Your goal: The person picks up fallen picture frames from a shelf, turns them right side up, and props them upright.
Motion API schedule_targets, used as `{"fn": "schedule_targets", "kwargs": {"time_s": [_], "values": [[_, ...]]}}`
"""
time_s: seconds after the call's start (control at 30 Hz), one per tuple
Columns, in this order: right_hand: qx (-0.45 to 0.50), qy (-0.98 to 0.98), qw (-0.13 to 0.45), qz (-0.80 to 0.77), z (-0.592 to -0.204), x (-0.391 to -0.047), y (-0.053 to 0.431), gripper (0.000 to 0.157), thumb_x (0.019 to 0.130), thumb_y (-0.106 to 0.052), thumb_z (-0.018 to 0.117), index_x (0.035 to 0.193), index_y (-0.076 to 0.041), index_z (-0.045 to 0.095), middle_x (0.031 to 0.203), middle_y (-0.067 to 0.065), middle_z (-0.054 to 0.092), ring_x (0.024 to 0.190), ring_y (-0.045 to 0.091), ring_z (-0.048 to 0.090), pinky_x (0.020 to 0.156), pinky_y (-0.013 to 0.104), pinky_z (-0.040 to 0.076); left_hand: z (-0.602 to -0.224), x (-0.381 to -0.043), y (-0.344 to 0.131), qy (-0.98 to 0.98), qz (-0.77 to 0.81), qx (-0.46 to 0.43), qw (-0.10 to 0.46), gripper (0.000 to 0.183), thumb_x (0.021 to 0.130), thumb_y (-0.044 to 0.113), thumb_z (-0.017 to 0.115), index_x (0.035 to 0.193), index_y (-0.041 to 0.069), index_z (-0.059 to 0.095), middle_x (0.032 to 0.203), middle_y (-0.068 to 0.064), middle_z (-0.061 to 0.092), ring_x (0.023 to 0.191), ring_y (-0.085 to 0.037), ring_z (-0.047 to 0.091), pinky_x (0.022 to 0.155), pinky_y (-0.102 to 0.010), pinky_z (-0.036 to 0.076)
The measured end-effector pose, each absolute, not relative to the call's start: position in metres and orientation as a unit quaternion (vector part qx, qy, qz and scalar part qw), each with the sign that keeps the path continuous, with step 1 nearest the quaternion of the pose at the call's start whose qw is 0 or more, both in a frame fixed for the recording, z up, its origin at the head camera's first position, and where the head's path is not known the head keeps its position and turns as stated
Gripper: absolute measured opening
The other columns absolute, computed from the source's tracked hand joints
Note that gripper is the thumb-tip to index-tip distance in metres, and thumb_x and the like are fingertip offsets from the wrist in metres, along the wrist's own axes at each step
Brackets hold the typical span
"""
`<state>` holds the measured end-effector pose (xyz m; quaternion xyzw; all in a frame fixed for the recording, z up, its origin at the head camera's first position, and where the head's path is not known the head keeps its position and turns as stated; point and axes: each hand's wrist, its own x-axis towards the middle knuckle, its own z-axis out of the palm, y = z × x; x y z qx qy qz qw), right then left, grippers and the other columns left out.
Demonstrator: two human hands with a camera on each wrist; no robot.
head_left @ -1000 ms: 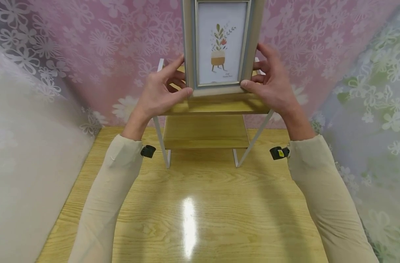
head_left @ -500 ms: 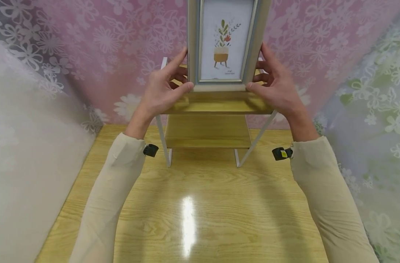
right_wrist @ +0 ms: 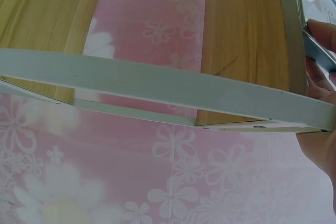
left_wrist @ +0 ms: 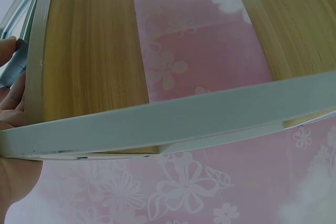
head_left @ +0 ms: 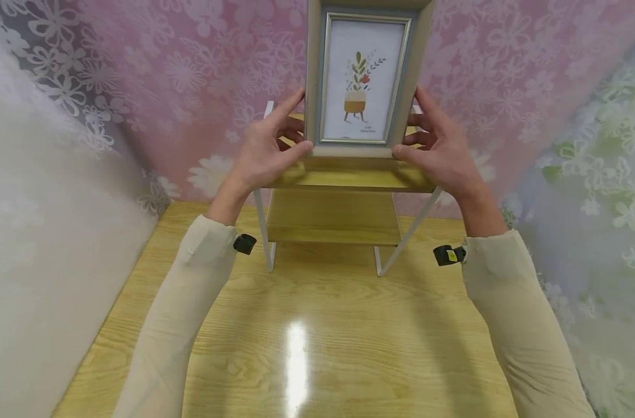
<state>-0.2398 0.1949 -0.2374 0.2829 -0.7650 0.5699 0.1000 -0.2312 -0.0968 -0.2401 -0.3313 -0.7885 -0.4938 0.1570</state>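
A picture frame [head_left: 357, 150] with a potted-plant print stands nearly upright at the top centre of the head view. My left hand [head_left: 265, 148] grips its lower left corner, thumb on the front and fingers along the side. On the opposite corner my right hand [head_left: 445, 148] holds it the same way. The frame's lower edge overlaps the top board [head_left: 349, 180] of a small two-tier shelf. In the left wrist view, part of my left hand [left_wrist: 13, 103] shows at the left edge by the frame's corner. The right wrist view catches my right hand [right_wrist: 320, 87] at its right edge.
The shelf has a lower board [head_left: 333, 217] and slanted white metal legs [head_left: 408, 232]. Behind it rises a pink floral wall [head_left: 213, 87]. A pale wall [head_left: 51, 249] stands on the left and a floral wall [head_left: 599, 232] on the right. Wood-pattern flooring [head_left: 349, 337] lies in front.
In the head view the frame first shifts slightly right and up, then sits lower with its top edge showing more. Shelf and arms shift too as the view tilts. Both hands keep their hold.
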Motion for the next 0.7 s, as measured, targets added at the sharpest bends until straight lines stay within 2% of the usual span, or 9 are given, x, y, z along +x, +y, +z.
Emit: {"fn": "schedule_targets", "kwargs": {"time_s": [0.17,0.37,0.7], "values": [[0.279,-0.768,0.103,0.568,-0.236,-0.243,0.198,0.087,0.078,0.013,0.064,0.148,-0.025,0.031,0.145,0.006,0.041,0.093,0.019,0.061,0.076,0.019,0.052,-0.239,-0.234,-0.093,-0.786,-0.500,-0.330,0.153,0.069,0.084,-0.002,0.065,0.145,0.000,0.032,0.107,-0.020,0.066,0.086,-0.023,0.065,0.071,-0.034,0.054],[0.274,-0.760,0.085,0.583,-0.238,-0.246,0.198,0.088,0.074,0.016,0.066,0.147,-0.022,0.034,0.118,0.016,0.060,0.077,0.022,0.065,0.069,0.022,0.054,-0.239,-0.233,-0.094,-0.792,-0.506,-0.316,0.130,0.070,0.083,-0.003,0.065,0.144,0.002,0.032,0.100,-0.020,0.067,0.082,-0.023,0.064,0.072,-0.035,0.054],[0.261,-0.795,0.070,0.543,-0.249,-0.261,0.206,0.092,0.073,0.011,0.068,0.147,-0.023,0.026,0.106,0.014,0.062,0.078,0.024,0.063,0.069,0.023,0.054,-0.238,-0.231,-0.094,-0.798,-0.496,-0.314,0.133,0.067,0.081,-0.004,0.062,0.142,0.002,0.035,0.096,-0.019,0.064,0.081,-0.021,0.061,0.074,-0.036,0.052]]}}
